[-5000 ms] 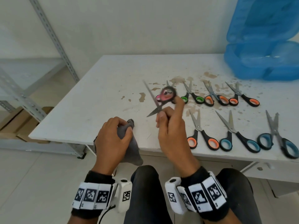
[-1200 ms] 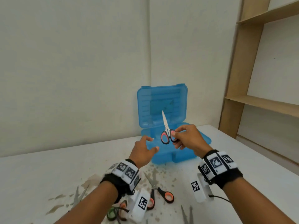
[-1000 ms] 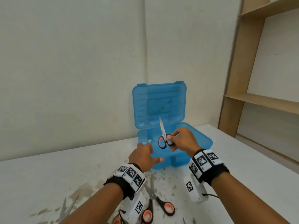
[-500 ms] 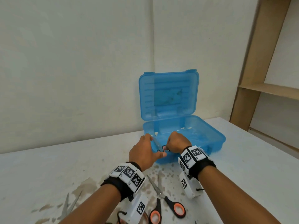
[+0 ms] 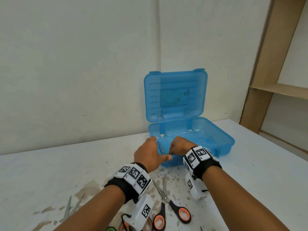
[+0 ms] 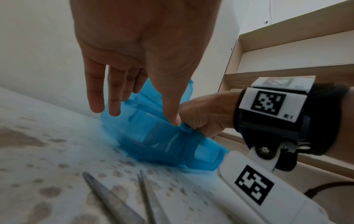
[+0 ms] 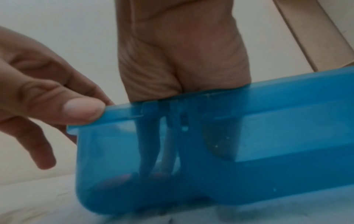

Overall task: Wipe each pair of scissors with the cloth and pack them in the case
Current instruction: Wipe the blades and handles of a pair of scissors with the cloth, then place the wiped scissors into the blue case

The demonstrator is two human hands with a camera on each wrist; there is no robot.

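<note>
The open blue plastic case [image 5: 225, 142] stands on the table with its lid upright against the wall. My right hand [image 5: 179, 145] dips over the front rim into the base, fingers curled round the pink-handled scissors [image 7: 122, 179]. Their handles show dimly through the blue wall [image 7: 287, 136] near the floor. A sliver of blade [image 5: 161, 149] shows between my hands. My left hand [image 5: 148, 154] has its fingers straight and its thumb [image 7: 84, 109] resting on the case's front-left rim. The cloth is out of view.
Orange-handled scissors [image 5: 166, 199] lie half open on the stained white table [image 5: 50, 172] just before the case, between my wrists. More blades [image 5: 70, 207] and a green handle [image 5: 110, 229] lie nearer me. A wooden shelf frame [image 5: 275, 80] stands right of the table.
My right hand has lowered the pink-handled scissors from above the case down into its base. My left hand has moved forward until its thumb touches the front rim.
</note>
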